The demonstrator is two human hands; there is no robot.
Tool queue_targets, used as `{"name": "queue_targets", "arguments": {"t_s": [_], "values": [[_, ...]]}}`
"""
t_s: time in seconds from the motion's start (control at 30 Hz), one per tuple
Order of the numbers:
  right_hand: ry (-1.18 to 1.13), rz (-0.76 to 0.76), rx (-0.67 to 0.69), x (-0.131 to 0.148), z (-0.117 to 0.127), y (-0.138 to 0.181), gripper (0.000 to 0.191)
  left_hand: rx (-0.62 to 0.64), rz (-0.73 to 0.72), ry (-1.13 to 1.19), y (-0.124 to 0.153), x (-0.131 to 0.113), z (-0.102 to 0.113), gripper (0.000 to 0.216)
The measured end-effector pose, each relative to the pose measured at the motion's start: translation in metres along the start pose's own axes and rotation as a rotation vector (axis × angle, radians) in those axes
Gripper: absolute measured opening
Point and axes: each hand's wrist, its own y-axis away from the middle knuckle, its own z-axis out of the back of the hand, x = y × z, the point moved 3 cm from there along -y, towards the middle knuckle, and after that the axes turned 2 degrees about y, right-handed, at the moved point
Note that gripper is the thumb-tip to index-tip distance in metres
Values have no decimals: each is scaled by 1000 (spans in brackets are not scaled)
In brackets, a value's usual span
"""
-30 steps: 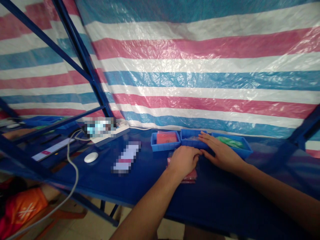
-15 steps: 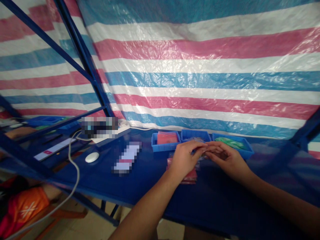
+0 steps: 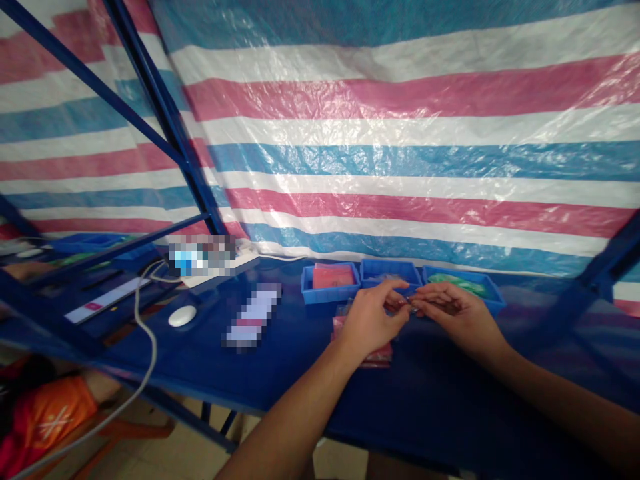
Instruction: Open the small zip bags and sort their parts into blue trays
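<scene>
My left hand (image 3: 373, 317) and my right hand (image 3: 453, 310) meet above the blue table (image 3: 295, 373), fingertips almost touching. Both are closed in a pinch on a small shiny piece of clear plastic (image 3: 411, 305), mostly covered by the fingers. Its exact kind is too small to tell. Beneath my left hand and wrist lies a pile of flat red packets (image 3: 377, 360), partly hidden. Just beyond the hands stand three blue bins: the left bin (image 3: 330, 294) holds red-pink sheets (image 3: 333, 275), the middle bin (image 3: 390, 267) clear plastic, the right bin (image 3: 493, 303) green packets (image 3: 457, 283).
To the left are a white mouse (image 3: 182, 316), a blurred-out flat item (image 3: 253, 317) and a white power strip (image 3: 220, 270). A pale cable (image 3: 153, 353) runs down past the table edge. A blue metal frame (image 3: 165, 127) and another person's orange clothing (image 3: 65, 407) are further left.
My left index finger has lifted and the fingertips of both hands have drawn slightly apart, exposing a little of the small piece between them. The view has shifted very slightly.
</scene>
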Motion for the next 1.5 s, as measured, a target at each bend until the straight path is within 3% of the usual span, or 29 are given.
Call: {"name": "queue_targets", "arguments": {"t_s": [0.23,0.47,0.87,1.5], "values": [[-45,-17,51,-7,1,-3,42,-9,-14,-9,-2,-2,4,27],[-35,-42,69,-11,5,-4,40,31,33,16,0,3,-1,44],[20,11,101,-12,1,2,34,89,-25,-66,2,-8,-4,47],[107,45,131,-1,-1,3,25,82,-42,-104,4,-12,1,51]]}}
